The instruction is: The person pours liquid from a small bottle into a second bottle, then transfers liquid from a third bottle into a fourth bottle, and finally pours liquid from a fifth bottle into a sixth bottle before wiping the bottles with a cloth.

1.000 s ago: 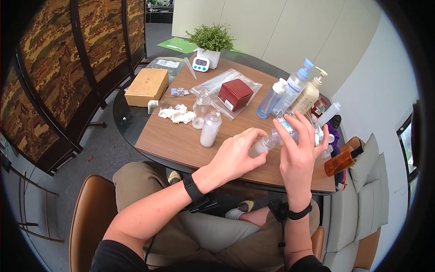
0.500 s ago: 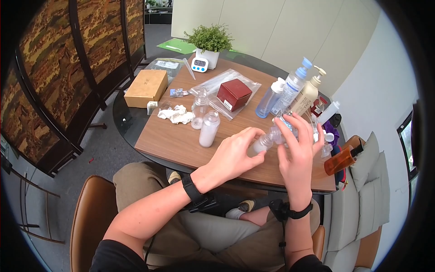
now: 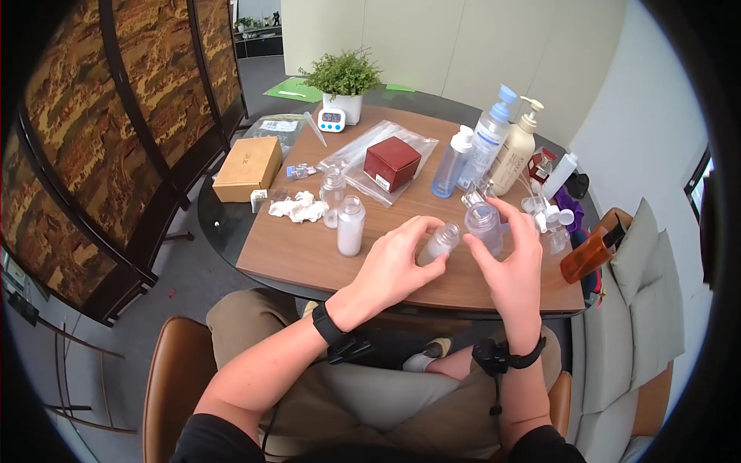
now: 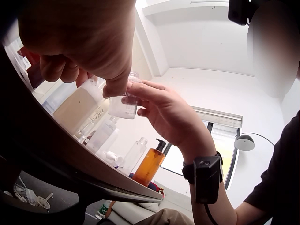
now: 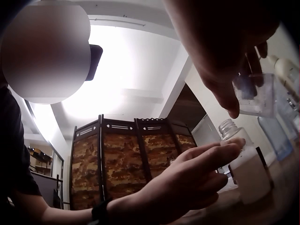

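In the head view my left hand [image 3: 395, 255] grips a small clear bottle [image 3: 440, 245] by its sides, open mouth up. Whitish liquid fills much of that bottle, as the right wrist view shows. Close beside it, my right hand [image 3: 513, 258] holds a second clear bottle [image 3: 484, 225] between thumb and fingers, uncapped and roughly upright. This one looks mostly see-through in the right wrist view. To the left on the table stand an open bottle of milky liquid [image 3: 351, 231] and, just behind it, an open clear bottle [image 3: 332, 193].
Crumpled white tissue [image 3: 299, 207] lies left of the standing bottles. A dark red box [image 3: 392, 163] sits on a zip bag further back. Pump bottles [image 3: 515, 154] stand at the back right, and an amber pump bottle [image 3: 588, 256] is near the right edge.
The right hand's bottle, tilted earlier with its neck at the left hand's bottle, has swung upright and apart from it. Both hands keep their hold. The head view has shifted slightly.
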The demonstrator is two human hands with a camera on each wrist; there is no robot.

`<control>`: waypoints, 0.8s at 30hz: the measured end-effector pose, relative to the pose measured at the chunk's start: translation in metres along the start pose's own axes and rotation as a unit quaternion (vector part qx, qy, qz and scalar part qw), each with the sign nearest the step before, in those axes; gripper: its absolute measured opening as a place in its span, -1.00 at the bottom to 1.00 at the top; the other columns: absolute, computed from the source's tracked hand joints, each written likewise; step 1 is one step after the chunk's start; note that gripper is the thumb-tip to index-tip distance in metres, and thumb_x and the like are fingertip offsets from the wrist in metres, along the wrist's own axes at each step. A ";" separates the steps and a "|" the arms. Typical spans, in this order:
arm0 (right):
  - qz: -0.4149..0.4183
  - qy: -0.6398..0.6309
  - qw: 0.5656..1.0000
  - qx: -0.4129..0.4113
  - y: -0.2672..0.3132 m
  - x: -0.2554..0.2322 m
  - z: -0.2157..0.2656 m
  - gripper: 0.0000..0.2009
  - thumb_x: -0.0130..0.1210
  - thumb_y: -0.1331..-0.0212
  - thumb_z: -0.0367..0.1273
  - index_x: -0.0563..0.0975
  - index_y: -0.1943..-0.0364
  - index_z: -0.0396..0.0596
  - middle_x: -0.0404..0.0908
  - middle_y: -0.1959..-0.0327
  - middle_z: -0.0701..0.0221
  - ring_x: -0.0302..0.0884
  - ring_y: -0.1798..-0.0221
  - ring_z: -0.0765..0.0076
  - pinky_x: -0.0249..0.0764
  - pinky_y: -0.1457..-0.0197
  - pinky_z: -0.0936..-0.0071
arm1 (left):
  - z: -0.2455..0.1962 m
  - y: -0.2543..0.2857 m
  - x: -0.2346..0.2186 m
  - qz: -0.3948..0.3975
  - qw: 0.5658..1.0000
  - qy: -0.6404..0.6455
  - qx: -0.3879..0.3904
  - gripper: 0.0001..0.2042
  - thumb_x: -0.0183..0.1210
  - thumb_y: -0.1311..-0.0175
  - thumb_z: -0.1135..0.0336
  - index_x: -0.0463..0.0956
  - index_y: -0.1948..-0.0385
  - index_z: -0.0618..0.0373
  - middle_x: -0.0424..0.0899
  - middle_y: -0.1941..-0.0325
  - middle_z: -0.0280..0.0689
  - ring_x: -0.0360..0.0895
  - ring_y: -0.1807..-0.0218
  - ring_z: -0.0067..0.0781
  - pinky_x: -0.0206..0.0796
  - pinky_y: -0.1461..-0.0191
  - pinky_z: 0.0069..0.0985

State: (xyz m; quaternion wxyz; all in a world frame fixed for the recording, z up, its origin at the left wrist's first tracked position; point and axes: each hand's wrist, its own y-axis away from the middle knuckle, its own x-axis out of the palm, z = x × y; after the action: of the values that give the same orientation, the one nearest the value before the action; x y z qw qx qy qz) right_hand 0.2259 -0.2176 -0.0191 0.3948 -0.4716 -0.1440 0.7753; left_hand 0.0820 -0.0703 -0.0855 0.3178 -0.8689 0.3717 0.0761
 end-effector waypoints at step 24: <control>0.106 -0.080 0.989 0.061 0.016 -0.001 -0.025 -0.51 0.49 -0.22 -0.43 0.55 -0.18 -0.37 0.70 -0.20 -0.11 0.64 -0.33 -0.34 0.59 -0.31 -0.07 | -0.003 0.001 0.002 0.024 0.998 -0.020 -0.063 -0.55 0.50 -0.37 0.34 0.62 -0.25 0.18 0.41 0.62 -0.58 0.11 0.59 -0.84 -0.11 0.50 -0.57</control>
State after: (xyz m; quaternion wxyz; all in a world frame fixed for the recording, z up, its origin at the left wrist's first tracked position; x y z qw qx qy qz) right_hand 0.2396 -0.2321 -0.0406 0.3259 -0.3953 -0.0765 0.8554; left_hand 0.0827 -0.0743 -0.0844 0.2681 -0.8764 0.3803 0.1242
